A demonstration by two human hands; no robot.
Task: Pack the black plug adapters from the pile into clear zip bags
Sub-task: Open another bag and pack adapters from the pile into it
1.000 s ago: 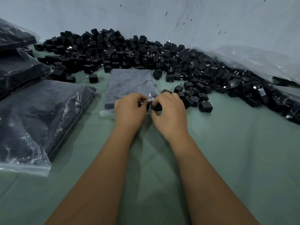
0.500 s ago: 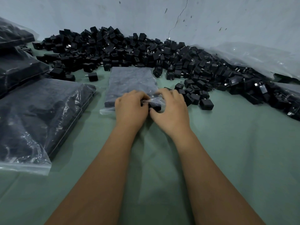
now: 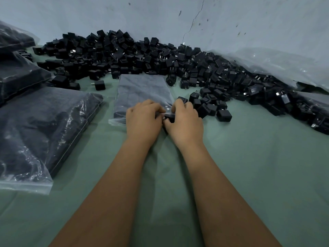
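A long pile of black plug adapters (image 3: 160, 57) runs along the wall from the back left to the right edge. A flat stack of clear zip bags (image 3: 142, 90) lies in the middle of the green cloth. At its near edge my left hand (image 3: 142, 120) and my right hand (image 3: 185, 122) meet, fingers curled. Between them they pinch a small clear zip bag (image 3: 166, 114) with a black adapter (image 3: 170, 119) partly hidden under my right fingers. Whether the adapter sits fully inside the bag cannot be told.
Large plastic bags full of dark goods (image 3: 41, 129) lie at the left, more stacked behind them (image 3: 16, 73). A crumpled clear plastic sheet (image 3: 277, 66) lies against the wall at the right. A single adapter (image 3: 224, 115) lies just right of my right hand.
Both hands stayed together at the near edge of the bag stack. The fingers shifted slightly on the small bag and adapter; the view moved a little.
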